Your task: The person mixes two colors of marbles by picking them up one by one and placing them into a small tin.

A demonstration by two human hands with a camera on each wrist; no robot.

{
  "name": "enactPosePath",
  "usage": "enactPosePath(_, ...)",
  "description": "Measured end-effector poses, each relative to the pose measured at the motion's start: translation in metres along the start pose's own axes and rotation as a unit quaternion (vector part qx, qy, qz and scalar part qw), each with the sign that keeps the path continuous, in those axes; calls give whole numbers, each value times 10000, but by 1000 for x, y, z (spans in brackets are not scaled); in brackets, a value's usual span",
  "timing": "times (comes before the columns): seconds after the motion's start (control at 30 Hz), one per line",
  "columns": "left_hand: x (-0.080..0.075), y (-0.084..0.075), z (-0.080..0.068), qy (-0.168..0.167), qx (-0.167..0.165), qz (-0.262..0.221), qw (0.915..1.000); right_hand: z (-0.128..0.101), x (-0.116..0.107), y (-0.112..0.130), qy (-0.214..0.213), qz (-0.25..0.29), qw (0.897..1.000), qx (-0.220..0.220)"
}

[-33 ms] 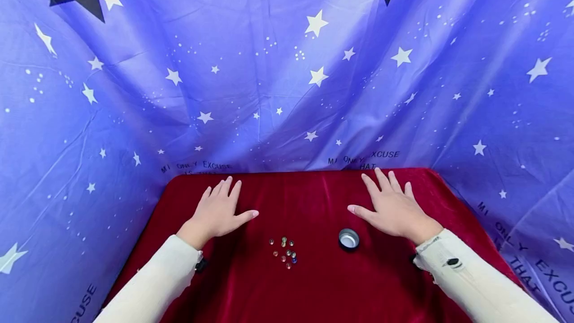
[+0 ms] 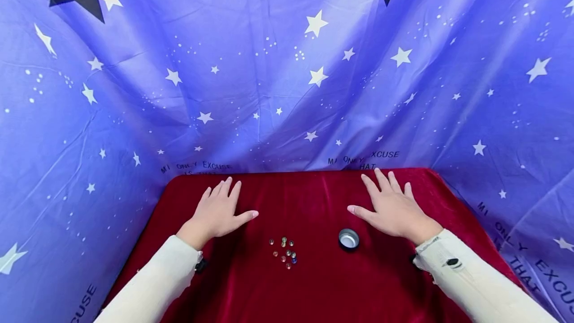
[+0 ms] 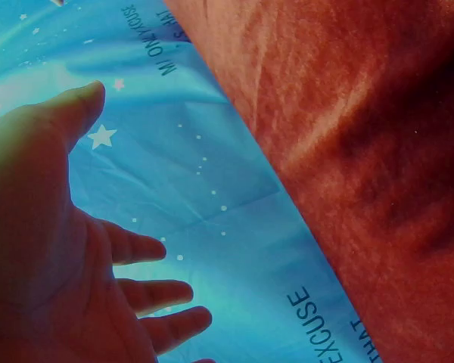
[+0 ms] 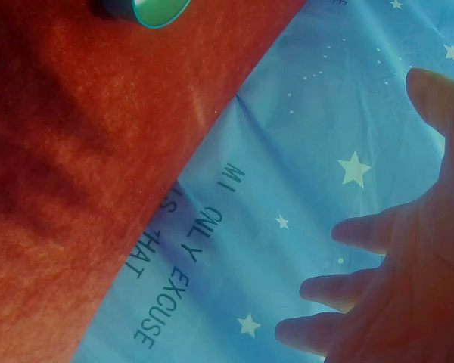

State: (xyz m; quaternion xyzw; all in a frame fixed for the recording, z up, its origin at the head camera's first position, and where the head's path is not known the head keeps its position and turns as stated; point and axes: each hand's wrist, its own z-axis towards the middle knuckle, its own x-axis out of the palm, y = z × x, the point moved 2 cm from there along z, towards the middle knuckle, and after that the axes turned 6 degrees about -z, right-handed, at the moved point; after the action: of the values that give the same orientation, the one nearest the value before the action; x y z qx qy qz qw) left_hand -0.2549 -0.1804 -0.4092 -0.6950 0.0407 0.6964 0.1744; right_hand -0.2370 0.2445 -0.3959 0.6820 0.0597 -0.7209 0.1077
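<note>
Both hands lie flat, palms down, on the desk (image 2: 314, 288), which is covered in red velvet cloth. The left hand (image 2: 218, 212) has its fingers straight and spread and grasps nothing; its thumb points inward toward the desk centre. The right hand (image 2: 391, 207) mirrors it, fingers extended and released, thumb pointing inward. Neither hand touches any object. This symmetric, idle placement keeps both palms off the work items and leaves the space between them unobstructed. The marbles (image 2: 284, 251) sit in a loose cluster on the cloth, nearer the person than the left thumb and between the two forearms; the velvet nap probably keeps them from rolling apart. The cup (image 2: 349, 238), a small round metal container with its opening upward, stands upright just beside the right thumb on the near side, well apart from the marbles. Its position puts it closest to the right hand, while the marbles lie about midway between the hands, slightly toward the left. The wrist views show each palm from below with fingers relaxed and spread, confirming that nothing is held; the right wrist view also catches the cup's rim at the cloth edge of the frame. A blue backdrop (image 2: 287, 74) printed with stars and text hangs behind and around the desk.
</note>
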Motion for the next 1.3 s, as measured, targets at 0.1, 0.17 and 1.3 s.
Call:
enactPosePath(0.1, 1, 0, 0, 24, -20, -23, 10000, -1, 2, 0, 4, -1, 10000, 5)
enactPosePath(0.17, 2, 0, -1, 40, -10, 7, 10000, -1, 4, 0, -29, 32, 10000, -11)
enactPosePath(1.3, 92, -28, -11, -572, 253, -3160, 9467, -23, 94, 2, -1101, 2310, 9667, 79)
